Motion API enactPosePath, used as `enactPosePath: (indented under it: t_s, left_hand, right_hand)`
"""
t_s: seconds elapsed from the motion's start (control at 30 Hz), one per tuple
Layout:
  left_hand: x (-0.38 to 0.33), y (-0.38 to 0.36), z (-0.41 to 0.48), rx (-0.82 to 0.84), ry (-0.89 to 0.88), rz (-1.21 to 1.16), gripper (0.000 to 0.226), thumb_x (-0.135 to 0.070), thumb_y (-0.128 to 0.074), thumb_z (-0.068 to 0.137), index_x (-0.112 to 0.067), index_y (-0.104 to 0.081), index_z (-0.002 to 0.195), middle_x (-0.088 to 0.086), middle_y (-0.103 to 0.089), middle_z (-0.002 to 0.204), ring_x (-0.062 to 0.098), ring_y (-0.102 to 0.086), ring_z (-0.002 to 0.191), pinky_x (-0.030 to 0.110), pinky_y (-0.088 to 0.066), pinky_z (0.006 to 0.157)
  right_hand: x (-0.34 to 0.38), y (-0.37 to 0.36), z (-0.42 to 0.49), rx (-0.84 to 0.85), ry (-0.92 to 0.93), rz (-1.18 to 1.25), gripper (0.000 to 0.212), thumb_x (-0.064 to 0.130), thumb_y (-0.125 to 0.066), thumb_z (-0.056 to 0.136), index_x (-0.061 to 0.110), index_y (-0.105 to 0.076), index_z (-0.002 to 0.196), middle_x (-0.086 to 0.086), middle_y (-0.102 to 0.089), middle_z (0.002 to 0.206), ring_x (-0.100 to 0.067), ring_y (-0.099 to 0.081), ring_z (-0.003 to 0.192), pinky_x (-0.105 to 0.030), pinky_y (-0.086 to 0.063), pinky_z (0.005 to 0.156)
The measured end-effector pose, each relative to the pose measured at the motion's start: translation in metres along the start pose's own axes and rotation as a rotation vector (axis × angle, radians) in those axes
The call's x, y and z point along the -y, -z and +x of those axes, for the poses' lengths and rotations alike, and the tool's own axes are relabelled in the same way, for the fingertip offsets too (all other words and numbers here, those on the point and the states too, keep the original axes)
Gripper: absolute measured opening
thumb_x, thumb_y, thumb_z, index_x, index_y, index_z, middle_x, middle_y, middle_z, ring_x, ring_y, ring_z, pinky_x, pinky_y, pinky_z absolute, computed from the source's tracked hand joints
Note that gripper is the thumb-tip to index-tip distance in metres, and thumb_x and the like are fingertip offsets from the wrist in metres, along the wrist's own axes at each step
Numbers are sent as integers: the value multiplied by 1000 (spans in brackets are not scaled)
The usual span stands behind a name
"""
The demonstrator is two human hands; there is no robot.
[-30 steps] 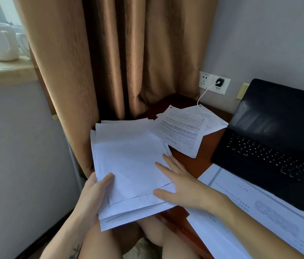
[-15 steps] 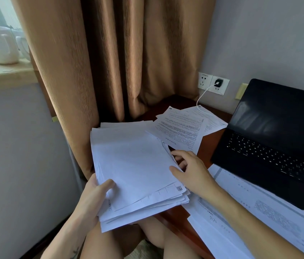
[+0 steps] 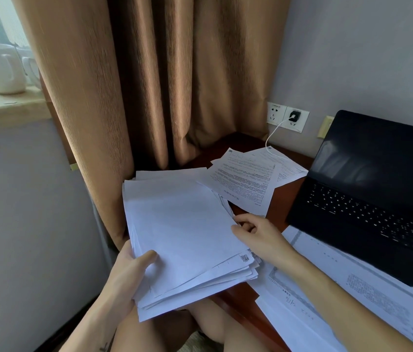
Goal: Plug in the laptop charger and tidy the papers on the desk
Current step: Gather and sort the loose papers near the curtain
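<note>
Step in hand, as I read it: squaring up the stack (image 3: 182, 224); edges are fanned at the near right corner, several sheets stepped out. To do it well: loosen both grips a little, stand the stack on its long edge on bare desk (image 3: 283, 199) and tap it, then tap the short edge; don't squeeze while tapping or the fan locks in; support from below, since the stack hangs off the near left desk edge over the lap and the bottom sheets could slide out.

Left to gather, by my judgement: printed sheets (image 3: 246, 181) far of the stack, just left of the laptop (image 3: 368, 199); big sheets (image 3: 340, 283) near right, partly under the laptop's front edge, so slide them out flat, no yanking.

Charger side looks done at the wall: plug (image 3: 294, 116) sits in the right socket (image 3: 302, 123), white cable (image 3: 274, 134) drops onto the far sheets; laptop end not visible, cannot tell; mind the cable when lifting those sheets.

Pose: left hand (image 3: 129, 273) at the near left corner, thumb on top, fingers underneath, holding the stack; right hand (image 3: 258, 235) at the right edge, fingers curled in, thumb over the edge, pinching it; forearm comes in from near right across the big sheets.
</note>
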State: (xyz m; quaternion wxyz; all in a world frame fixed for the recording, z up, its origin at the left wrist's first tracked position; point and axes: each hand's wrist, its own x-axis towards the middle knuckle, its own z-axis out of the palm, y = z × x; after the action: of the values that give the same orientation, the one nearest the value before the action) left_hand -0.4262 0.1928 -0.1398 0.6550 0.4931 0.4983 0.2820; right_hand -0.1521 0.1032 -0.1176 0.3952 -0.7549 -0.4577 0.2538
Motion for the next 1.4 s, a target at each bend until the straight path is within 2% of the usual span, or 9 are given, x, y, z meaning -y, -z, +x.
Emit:
enactPosePath:
  t_s: [0.23, 0.47, 0.73, 0.97, 1.07, 1.17, 1.23, 1.3, 1.4]
  left_hand:
    - [-2, 5, 1, 42, 10, 15, 53, -9, -72, 83, -26, -57, 131, -1, -77, 118, 28, -76, 103, 53, -57, 97]
    - [0, 1, 3, 19, 12, -90, 31, -14, -63, 99, -27, -61, 127, 0, -78, 115, 28, -76, 100, 45, -58, 83]
    - [-2, -4, 3, -71, -24, -115, 35, -5, -60, 99, -31, -65, 122, 1, -78, 113, 32, -76, 100, 57, -57, 96]
    - [-10, -2, 11, -120, -32, -204, 33, 1, -59, 99, -26, -65, 119, 6, -77, 112, 36, -75, 101, 58, -57, 94]
    - [-15, -2, 17, -133, -37, -222, 34, 2, -59, 99, -25, -65, 120, 7, -78, 112, 38, -75, 100, 57, -58, 91]
    - [-19, -3, 22, -144, -45, -233, 34, 2, -59, 98, -24, -66, 119, 7, -78, 111, 37, -75, 99, 55, -58, 90]
    - [-22, -5, 26, -145, -48, -238, 34, 3, -59, 98, -23, -65, 120, 8, -77, 113, 38, -74, 100, 58, -56, 94]
    - [-24, -7, 29, -149, -54, -238, 35, 2, -59, 98, -21, -63, 124, 9, -76, 116, 38, -73, 102, 59, -55, 96]
    - [-25, -8, 34, -154, -58, -235, 35, 2, -60, 99, -22, -63, 124, 9, -75, 117, 39, -73, 103, 60, -55, 97]
  right_hand:
    - [2, -5, 5, -23, -96, 219, 26, 20, -75, 89, 22, -67, 114, 4, -56, 85, -4, -55, 73, -19, -47, 74]
    - [0, -3, -2, 15, -20, 103, 34, 16, -77, 86, 22, -64, 117, 2, -51, 96, 6, -48, 62, -14, -47, 70]
    - [-12, 21, 29, -130, 111, -115, 18, 24, -70, 92, 33, -70, 108, 11, -58, 112, -11, -49, 112, -27, -43, 100]
    - [-16, 41, 73, 86, 80, -617, 76, 68, -63, 85, 34, -41, 150, 13, -39, 152, -16, -29, 141, -41, -23, 117]
    - [-24, 40, 82, 57, 207, -846, 64, 66, -52, 93, 29, -49, 145, 6, -51, 144, -21, -45, 128, -41, -39, 105]
    - [-29, 37, 86, -47, 364, -982, 50, 54, -45, 97, 16, -66, 122, -4, -68, 111, -27, -61, 101, -39, -53, 77]
    - [-30, 32, 89, -132, 471, -1074, 32, 39, -57, 91, 10, -69, 86, -7, -66, 75, -26, -63, 69, -30, -43, 49]
    - [-25, 29, 92, -227, 499, -1143, 26, 12, -81, 70, 12, -56, 61, -3, -52, 51, -20, -52, 43, -23, -23, 39]
    - [-13, 36, 99, -310, 473, -1201, 42, -6, -86, 47, 13, -51, 59, 0, -45, 42, -16, -45, 32, -19, -22, 36]
